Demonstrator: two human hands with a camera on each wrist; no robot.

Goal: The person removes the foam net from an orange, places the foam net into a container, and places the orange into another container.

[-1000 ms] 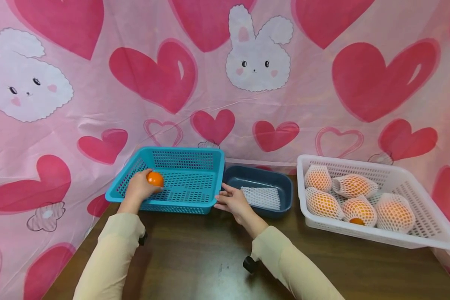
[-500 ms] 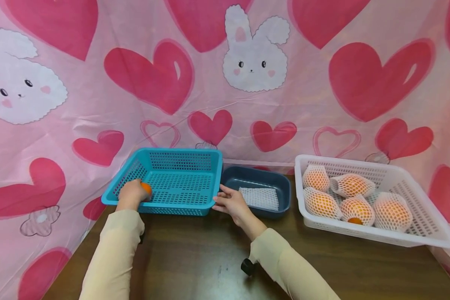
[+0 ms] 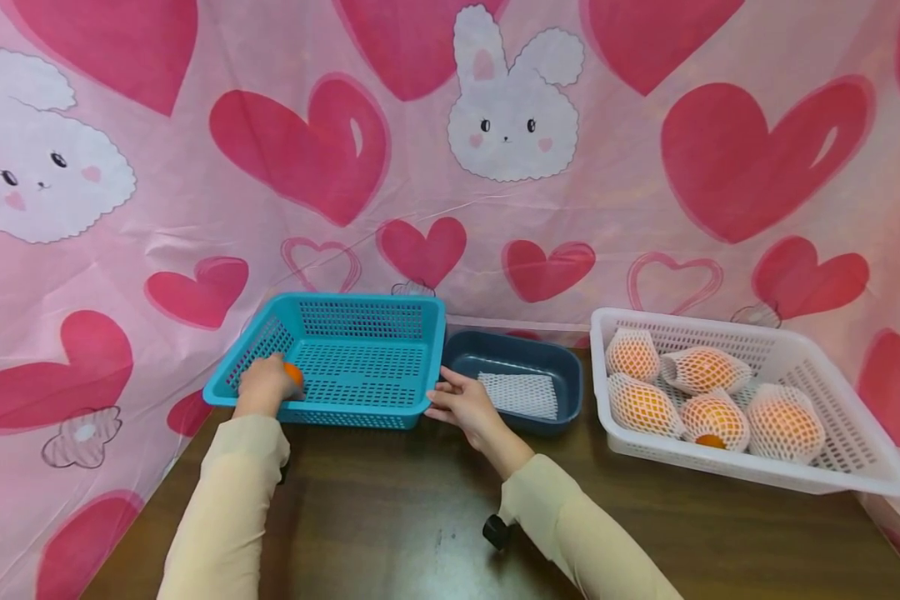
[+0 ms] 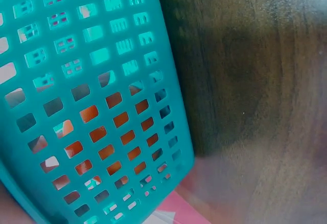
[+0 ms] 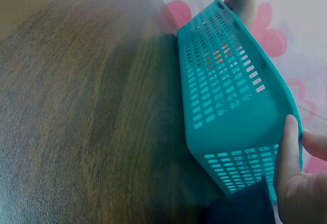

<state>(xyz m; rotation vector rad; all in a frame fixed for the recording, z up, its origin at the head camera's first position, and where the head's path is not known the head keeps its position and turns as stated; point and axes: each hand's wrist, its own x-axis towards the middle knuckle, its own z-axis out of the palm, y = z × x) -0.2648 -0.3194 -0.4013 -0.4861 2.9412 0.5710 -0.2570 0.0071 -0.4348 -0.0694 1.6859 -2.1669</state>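
Note:
Inside the turquoise plastic basket, at its front left corner, my left hand holds an orange low down. The hand covers much of the fruit in the head view. Through the basket's slots in the left wrist view, orange patches of the fruit show behind the wall. My right hand is at the basket's front right corner. There, in the right wrist view, thumb and finger of the right hand pinch the rim of the basket from its two sides.
A dark blue tub with a white foam net in it stands right of the turquoise basket. Farther right, a white basket holds several net-wrapped fruits. A pink heart-patterned cloth hangs behind the brown table.
My left hand has carried the orange left and down into the basket's front left corner, then barely moved over the last half second. My right hand has stayed at the rim.

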